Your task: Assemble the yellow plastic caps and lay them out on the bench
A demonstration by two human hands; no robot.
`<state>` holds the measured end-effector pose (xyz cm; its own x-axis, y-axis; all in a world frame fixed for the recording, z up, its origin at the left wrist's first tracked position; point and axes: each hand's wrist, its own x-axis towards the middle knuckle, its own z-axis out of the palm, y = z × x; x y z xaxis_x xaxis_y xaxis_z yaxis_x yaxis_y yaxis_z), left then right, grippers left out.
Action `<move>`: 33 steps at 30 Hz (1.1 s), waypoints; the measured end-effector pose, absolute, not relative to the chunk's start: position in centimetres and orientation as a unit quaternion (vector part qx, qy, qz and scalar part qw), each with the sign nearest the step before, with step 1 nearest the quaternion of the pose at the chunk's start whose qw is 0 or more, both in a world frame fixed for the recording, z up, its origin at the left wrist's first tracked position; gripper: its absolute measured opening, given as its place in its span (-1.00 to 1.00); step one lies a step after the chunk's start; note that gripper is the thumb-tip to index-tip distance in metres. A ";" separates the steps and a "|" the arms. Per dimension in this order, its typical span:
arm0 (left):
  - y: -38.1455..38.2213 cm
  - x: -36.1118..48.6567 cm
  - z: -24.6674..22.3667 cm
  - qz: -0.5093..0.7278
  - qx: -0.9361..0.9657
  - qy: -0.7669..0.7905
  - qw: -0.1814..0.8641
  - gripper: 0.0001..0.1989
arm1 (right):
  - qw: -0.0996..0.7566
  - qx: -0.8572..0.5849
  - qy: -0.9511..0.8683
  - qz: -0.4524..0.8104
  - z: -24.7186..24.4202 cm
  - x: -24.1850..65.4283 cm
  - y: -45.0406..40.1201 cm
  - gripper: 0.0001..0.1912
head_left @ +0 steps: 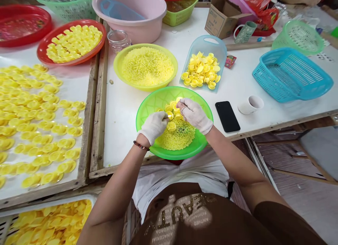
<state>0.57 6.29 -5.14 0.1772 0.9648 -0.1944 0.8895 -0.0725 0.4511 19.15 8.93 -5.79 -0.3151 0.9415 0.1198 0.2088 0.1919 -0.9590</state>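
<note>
A bright green bowl [144,113] holds small yellow beads [175,141], with several small yellow plastic cup-shaped pieces [171,126] on top. Both my hands wear white gloves with bare fingertips. My left hand [155,125] is over the bowl's left side, its fingers closed beside the cup pieces; what they pinch is hidden. Over the right side, my right hand [195,114] pinches at a small yellow cup piece [179,99] by its fingertips. Beyond the bowl lie a yellow bowl [118,67] of beads and a blue scoop tray [192,49] with more cup pieces.
A black phone [227,116], a white cup [250,105] and a blue basket [290,76] are at the right. Leftward, a wooden edge [97,132] borders rows of yellow pieces [47,125]. A pink basin [132,28] and a cardboard box [220,18] stand behind.
</note>
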 end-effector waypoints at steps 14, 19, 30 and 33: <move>6.6 0.4 -5.0 0.109 0.687 0.678 0.237 -0.80 | 0.364 -0.452 -0.710 0.399 -5.9 19.1 9.3 -0.76; 6.5 0.5 -4.3 0.048 0.727 0.639 0.247 -0.81 | 0.269 -0.477 -0.750 0.369 -5.2 18.3 9.2 -0.89; 8.4 -1.2 -6.4 0.101 0.728 0.629 0.252 -0.72 | 0.158 -0.519 -0.799 0.259 -5.8 17.2 11.0 -0.76; 8.4 -1.8 -5.7 0.137 0.696 0.653 0.265 -0.71 | 0.138 -0.537 -0.795 0.248 -5.9 17.1 11.1 -0.72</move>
<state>-1.76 8.37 -5.70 0.1087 0.9819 -0.1554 0.8360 -0.0057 0.5488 17.06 11.06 -5.90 -0.3855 0.9215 -0.0475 0.7850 0.3005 -0.5418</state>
